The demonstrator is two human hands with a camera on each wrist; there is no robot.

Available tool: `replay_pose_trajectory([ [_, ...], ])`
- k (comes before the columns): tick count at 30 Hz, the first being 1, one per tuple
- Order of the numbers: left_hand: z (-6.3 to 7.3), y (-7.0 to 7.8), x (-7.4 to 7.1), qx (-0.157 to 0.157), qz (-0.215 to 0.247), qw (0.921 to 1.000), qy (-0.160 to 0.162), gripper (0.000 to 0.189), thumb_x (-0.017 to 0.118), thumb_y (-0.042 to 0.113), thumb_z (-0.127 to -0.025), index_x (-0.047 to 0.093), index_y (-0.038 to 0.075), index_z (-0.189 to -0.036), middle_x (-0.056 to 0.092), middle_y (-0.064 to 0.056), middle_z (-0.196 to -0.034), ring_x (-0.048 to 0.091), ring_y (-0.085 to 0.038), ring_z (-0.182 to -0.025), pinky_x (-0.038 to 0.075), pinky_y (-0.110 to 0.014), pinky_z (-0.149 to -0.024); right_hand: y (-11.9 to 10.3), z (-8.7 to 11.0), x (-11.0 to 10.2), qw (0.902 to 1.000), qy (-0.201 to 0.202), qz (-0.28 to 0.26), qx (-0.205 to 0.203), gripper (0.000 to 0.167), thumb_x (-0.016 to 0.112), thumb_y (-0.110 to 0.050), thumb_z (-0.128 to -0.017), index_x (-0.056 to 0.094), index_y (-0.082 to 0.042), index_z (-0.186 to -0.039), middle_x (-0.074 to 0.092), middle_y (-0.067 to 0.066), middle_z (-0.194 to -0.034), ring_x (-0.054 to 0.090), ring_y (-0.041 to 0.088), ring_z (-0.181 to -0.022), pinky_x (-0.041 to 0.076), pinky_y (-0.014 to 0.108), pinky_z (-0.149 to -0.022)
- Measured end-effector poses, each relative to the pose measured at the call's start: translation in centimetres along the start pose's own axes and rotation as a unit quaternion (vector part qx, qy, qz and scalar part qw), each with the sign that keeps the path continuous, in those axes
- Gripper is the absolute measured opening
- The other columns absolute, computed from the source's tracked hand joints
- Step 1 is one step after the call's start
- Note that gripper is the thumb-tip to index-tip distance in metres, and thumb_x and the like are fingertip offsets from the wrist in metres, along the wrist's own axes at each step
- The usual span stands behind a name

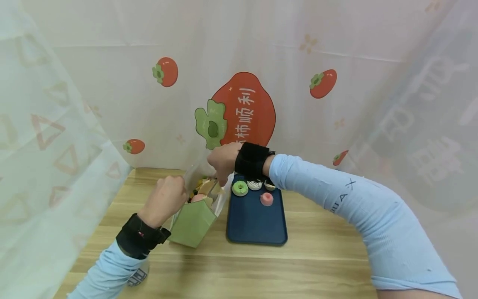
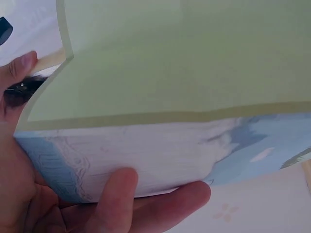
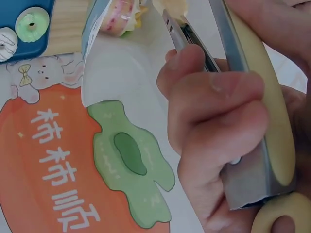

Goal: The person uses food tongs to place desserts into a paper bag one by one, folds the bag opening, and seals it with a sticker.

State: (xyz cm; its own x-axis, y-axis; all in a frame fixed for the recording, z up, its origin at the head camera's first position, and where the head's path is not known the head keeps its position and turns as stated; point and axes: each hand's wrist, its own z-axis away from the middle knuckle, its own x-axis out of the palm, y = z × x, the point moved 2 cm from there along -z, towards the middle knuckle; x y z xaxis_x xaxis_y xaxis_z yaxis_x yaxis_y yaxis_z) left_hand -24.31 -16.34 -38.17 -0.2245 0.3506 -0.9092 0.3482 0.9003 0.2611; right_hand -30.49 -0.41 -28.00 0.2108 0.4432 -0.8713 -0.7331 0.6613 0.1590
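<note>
My left hand [image 1: 166, 199] grips the side of a green paper bag [image 1: 194, 224], fingers curled under its printed side and thumb at the far edge in the left wrist view. The bag's mouth gapes, and several toy food pieces [image 1: 205, 191] show inside. My right hand [image 1: 225, 160] is above the bag's mouth, holding tongs [image 3: 267, 97] with pale yellow grips. At the tong tips is a pale cream-coloured piece [image 3: 172, 7]. In the right wrist view a layered toy sandwich or cake slice [image 3: 117, 17] shows within the bag.
A dark blue tray [image 1: 257, 228] lies right of the bag. On its far half are a green doughnut [image 1: 240, 188], a white striped doughnut [image 1: 254, 185] and a pink ring-shaped piece [image 1: 267, 199]. A clear container [image 1: 138, 277] stands by my left forearm. A printed curtain [image 1: 291, 116] hangs behind.
</note>
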Motion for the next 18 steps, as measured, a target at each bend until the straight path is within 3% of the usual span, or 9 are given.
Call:
replay_pose_trajectory([
  [4, 0.0, 0.2, 0.0, -0.004, 0.005, 1.0, -0.002, 0.023, 0.071, 0.003, -0.085, 0.057, -0.003, -0.068, 0.049, -0.004, -0.057, 0.048, -0.017, -0.047, 0.045, -0.034, -0.043, -0.5, -1.3, 0.8, 0.9999, -0.004, -0.006, -0.012, 0.021, 0.077, -0.028, -0.089, 0.059, -0.017, -0.089, 0.05, -0.005, -0.078, 0.046, 0.013, -0.068, 0.038, 0.028, -0.063],
  [7, 0.0, 0.2, 0.1, -0.005, 0.008, 1.0, -0.003, 0.022, 0.07, 0.002, -0.086, 0.057, -0.003, -0.069, 0.049, -0.005, -0.057, 0.049, -0.017, -0.046, 0.045, -0.033, -0.042, -1.2, -2.5, 2.1, 0.9994, 0.0, -0.011, -0.034, 0.022, 0.078, -0.027, -0.088, 0.058, -0.018, -0.085, 0.048, -0.006, -0.076, 0.043, 0.012, -0.067, 0.037, 0.027, -0.062],
  [10, 0.1, 0.2, 0.1, 0.0, 0.003, 1.0, 0.002, 0.02, 0.058, -0.008, -0.083, 0.053, 0.0, -0.065, 0.046, -0.003, -0.056, 0.046, -0.016, -0.046, 0.042, -0.032, -0.041, -1.9, -3.7, 3.8, 0.9985, -0.001, -0.022, -0.051, 0.028, 0.078, -0.022, -0.087, 0.052, -0.019, -0.076, 0.041, -0.006, -0.07, 0.037, 0.012, -0.063, 0.032, 0.027, -0.059],
  [14, 0.2, 0.2, 0.1, 0.006, -0.002, 0.9999, 0.011, 0.02, 0.059, -0.008, -0.083, 0.053, 0.0, -0.065, 0.044, -0.002, -0.055, 0.045, -0.015, -0.045, 0.041, -0.031, -0.04, -2.6, -5.0, 6.2, 0.9971, 0.009, -0.025, -0.072, 0.036, 0.07, -0.012, -0.089, 0.04, -0.017, -0.07, 0.029, -0.004, -0.065, 0.026, 0.011, -0.058, 0.025, 0.026, -0.056],
  [18, 0.3, 0.2, 0.1, 0.008, -0.002, 0.9998, 0.017, 0.015, 0.06, -0.007, -0.083, 0.056, -0.004, -0.069, 0.047, -0.004, -0.055, 0.047, -0.016, -0.044, 0.043, -0.031, -0.04, -3.0, -5.8, 7.8, 0.9957, 0.044, -0.02, -0.078, 0.034, 0.065, -0.009, -0.089, 0.039, -0.017, -0.069, 0.029, -0.004, -0.065, 0.027, 0.011, -0.058, 0.024, 0.026, -0.054],
])
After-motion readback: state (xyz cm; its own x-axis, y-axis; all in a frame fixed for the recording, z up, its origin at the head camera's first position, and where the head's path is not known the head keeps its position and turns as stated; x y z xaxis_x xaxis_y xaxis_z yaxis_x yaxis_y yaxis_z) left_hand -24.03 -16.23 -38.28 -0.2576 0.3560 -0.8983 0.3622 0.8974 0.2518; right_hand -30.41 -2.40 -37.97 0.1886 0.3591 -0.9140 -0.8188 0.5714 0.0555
